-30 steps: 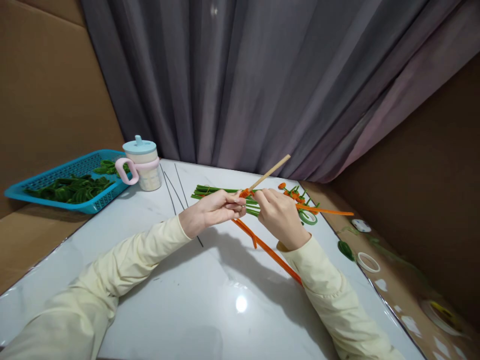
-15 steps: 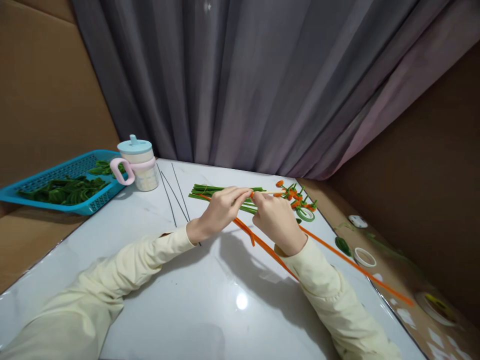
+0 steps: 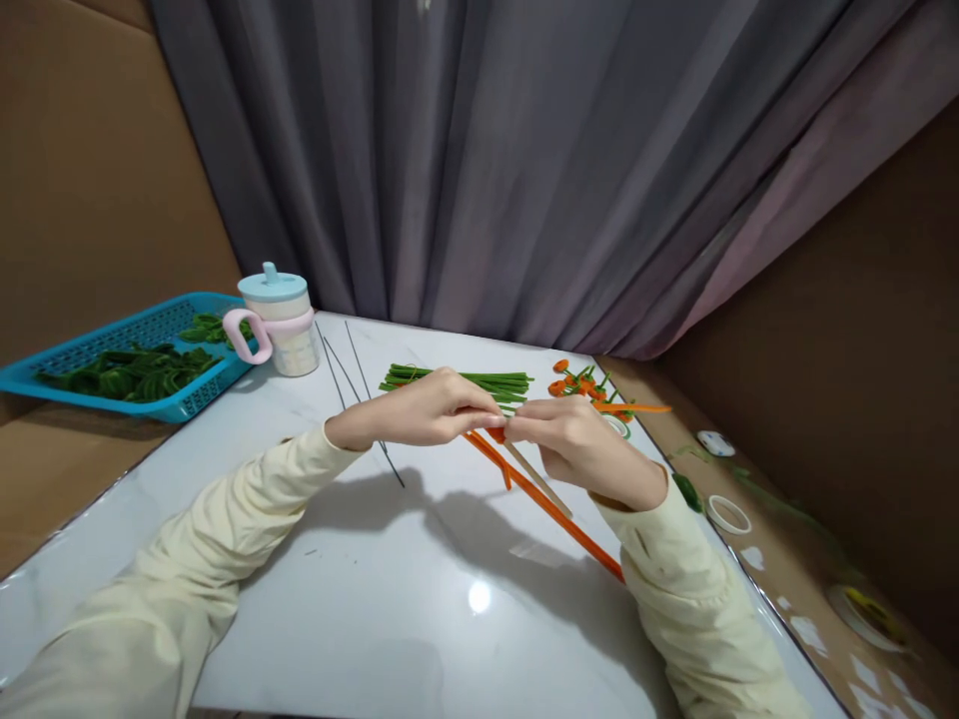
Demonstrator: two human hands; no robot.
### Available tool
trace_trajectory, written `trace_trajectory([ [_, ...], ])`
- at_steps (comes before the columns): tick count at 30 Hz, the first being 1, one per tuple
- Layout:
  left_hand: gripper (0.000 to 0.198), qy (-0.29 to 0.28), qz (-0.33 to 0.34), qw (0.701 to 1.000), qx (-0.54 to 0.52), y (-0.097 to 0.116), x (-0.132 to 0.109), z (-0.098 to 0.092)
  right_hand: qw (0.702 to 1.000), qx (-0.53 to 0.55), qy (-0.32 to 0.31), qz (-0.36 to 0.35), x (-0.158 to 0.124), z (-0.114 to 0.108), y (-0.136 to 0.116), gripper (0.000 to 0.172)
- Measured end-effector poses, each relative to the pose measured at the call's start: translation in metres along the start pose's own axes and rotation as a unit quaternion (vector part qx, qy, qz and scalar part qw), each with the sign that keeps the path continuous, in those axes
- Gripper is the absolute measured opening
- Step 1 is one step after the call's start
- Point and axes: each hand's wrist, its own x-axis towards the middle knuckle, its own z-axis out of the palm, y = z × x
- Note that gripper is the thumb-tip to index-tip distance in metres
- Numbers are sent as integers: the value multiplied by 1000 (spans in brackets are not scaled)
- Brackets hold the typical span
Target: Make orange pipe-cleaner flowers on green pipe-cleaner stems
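Fingertips nearly meeting, my left hand and my right hand pinch an orange pipe cleaner wound at the end of a thin wooden stick. The stick slants down to the right below my right hand. A strand of orange pipe cleaner sticks out to the right behind that hand. Under my hands lie loose orange pipe cleaners. Behind them is a bundle of green stems. Small orange flowers with green stems lie at the back right, beside a partly hidden tape roll.
Dark thin wires lie left of the bundle. A lidded cup with a pink handle stands beside a blue basket of green leaf pieces. Along the right edge are a white ring and paper scraps. A grey curtain hangs behind.
The wooden stick has swung from pointing right to pointing down toward the lower right. My right hand has shifted right and turned. The long orange strand no longer stretches across the right edge.
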Motion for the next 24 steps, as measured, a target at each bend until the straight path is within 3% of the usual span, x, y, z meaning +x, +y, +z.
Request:
trace_trajectory([
  [3,30,-42,-45,992,-108,1,-1,-7,992,125,20,-6,1,-5,2,33],
  [7,30,-17,-90,983,-161,1,2,-5,974,216,-7,64,2,-6,8,24],
  [10,29,7,-115,983,-140,3,2,-1,950,279,-48,131,2,-5,11,19],
  [14,25,37,-110,991,-72,6,1,2,898,375,-105,203,2,-6,12,26],
  [20,21,46,-70,996,-16,8,-1,6,822,495,-145,242,-1,0,20,24],
  [24,19,72,-46,996,-2,12,-3,12,799,527,-147,250,-1,2,21,24],
])
